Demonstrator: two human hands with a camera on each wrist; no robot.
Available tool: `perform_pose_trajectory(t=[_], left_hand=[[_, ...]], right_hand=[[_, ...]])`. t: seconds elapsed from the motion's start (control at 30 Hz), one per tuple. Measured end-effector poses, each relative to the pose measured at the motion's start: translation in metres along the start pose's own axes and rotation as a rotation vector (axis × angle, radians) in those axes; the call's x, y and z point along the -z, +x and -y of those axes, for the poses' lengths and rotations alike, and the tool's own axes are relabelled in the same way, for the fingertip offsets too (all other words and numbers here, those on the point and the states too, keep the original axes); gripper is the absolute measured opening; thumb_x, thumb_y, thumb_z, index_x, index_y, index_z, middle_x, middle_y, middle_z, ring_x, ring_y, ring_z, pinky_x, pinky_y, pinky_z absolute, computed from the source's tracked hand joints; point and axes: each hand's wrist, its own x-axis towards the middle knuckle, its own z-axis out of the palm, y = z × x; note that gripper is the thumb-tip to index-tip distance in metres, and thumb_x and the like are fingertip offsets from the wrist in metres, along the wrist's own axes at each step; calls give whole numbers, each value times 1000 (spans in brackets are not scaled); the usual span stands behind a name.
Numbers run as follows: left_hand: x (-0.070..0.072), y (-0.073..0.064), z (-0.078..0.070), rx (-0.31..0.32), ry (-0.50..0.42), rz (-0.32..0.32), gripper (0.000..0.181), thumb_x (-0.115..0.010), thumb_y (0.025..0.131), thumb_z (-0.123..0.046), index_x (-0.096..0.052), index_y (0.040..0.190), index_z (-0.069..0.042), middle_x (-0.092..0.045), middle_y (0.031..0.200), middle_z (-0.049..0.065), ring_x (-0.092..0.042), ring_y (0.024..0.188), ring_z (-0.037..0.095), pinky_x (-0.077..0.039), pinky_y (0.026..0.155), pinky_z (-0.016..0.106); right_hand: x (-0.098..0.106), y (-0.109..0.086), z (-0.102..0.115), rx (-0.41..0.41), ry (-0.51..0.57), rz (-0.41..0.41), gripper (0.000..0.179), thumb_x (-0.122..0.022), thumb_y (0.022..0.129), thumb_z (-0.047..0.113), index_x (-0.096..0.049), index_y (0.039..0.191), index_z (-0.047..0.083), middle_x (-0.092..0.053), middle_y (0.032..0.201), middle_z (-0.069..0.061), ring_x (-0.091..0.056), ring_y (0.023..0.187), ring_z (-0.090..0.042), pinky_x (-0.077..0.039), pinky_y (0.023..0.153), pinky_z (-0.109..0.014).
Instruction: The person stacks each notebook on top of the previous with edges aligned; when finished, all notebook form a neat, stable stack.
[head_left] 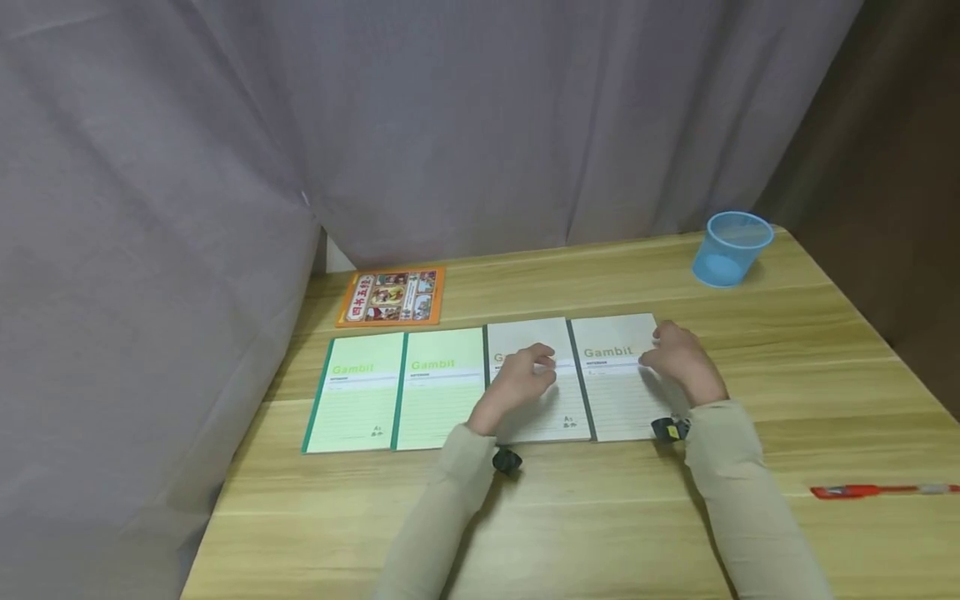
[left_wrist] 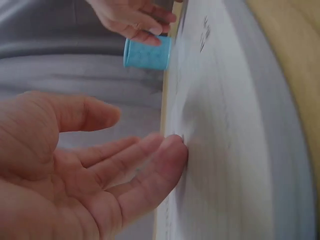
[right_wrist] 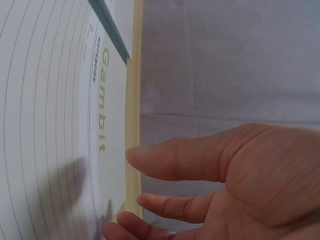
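Four "Gambit" notebooks lie side by side on the wooden table point(head_left: 600, 525): two green ones point(head_left: 397, 387) on the left, two grey ones on the right. My left hand point(head_left: 528, 373) rests on the left grey notebook point(head_left: 543, 417). Its fingers point(left_wrist: 167, 152) are straight, and their tips touch the cover point(left_wrist: 235, 150). My right hand point(head_left: 675, 357) is over the right edge of the right grey notebook point(head_left: 615, 383). Its fingers point(right_wrist: 170, 160) are relaxed beside the cover point(right_wrist: 55, 125) and hold nothing.
An orange picture book point(head_left: 392, 296) lies behind the green notebooks. A blue plastic cup point(head_left: 731, 248) stands at the back right and also shows as the blue cup point(left_wrist: 146, 53) in the left wrist view. A red pen point(head_left: 873, 490) lies near the right edge. Grey curtains hang behind and to the left.
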Motion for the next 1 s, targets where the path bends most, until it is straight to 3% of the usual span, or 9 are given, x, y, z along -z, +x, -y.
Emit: perform_pose_trajectory(t=[0.2,0.37,0.5,0.67,0.73,0.77,0.9,0.97,1.0], left_hand=[[-11,1,-7,-54,-3,67,43,-58,98,-11,-57,140,-4,-66,131,9,-62,121,26,-51,93,32],[-20,0,-10,-75,20,125,45,-59,99,-14,-55,143,-4,-63,137,8,-63,119,25,-53,84,27],[-24,0,-13,-84,59,152,46,-58,100,-17,-54,145,-3,-59,142,8,-57,128,25,-48,100,29],[-27,1,-11,-108,93,185,48,-55,101,-16,-50,147,-2,-53,148,10,-51,135,21,-38,111,29],[-28,2,-10,-124,104,197,49,-55,101,-16,-49,148,-1,-53,148,11,-54,130,18,-38,111,27],[-28,2,-10,-129,103,203,50,-54,101,-16,-48,148,-1,-53,148,11,-60,119,15,-40,108,26],[-29,2,-12,-146,100,202,50,-55,102,-16,-46,148,1,-53,147,14,-63,97,12,-45,101,24],[-29,2,-14,-139,80,195,50,-55,102,-16,-46,148,2,-56,143,16,-64,79,11,-51,88,22],[-29,2,-15,-136,71,196,51,-55,102,-16,-45,148,2,-63,133,17,-63,76,11,-52,80,21]], right_hand=[[3,-2,-5,-9,17,10,63,-62,89,11,-36,133,-26,-41,132,-46,-45,117,-58,-41,98,-65],[4,-2,-10,-47,47,14,52,-62,86,8,-40,121,-24,-49,114,-40,-50,97,-48,-47,82,-56],[5,-1,-15,-94,80,3,51,-61,84,5,-40,121,-23,-50,108,-36,-51,92,-44,-49,76,-51],[6,0,-20,-110,117,22,55,-59,86,3,-38,128,-26,-47,120,-43,-51,104,-51,-48,88,-60],[7,1,-21,-108,108,30,52,-60,87,3,-41,127,-26,-48,122,-43,-51,107,-52,-46,92,-62],[7,2,-21,-109,99,28,51,-60,87,3,-43,126,-26,-49,122,-43,-51,107,-51,-46,92,-62],[7,5,-21,-116,55,14,40,-61,87,3,-51,116,-23,-54,110,-37,-53,96,-45,-49,82,-54],[7,6,-22,-110,47,10,33,-61,87,3,-53,109,-21,-55,102,-33,-52,90,-41,-48,76,-48],[7,7,-22,-105,45,12,29,-61,86,3,-54,103,-19,-55,97,-30,-52,87,-40,-47,73,-45]])
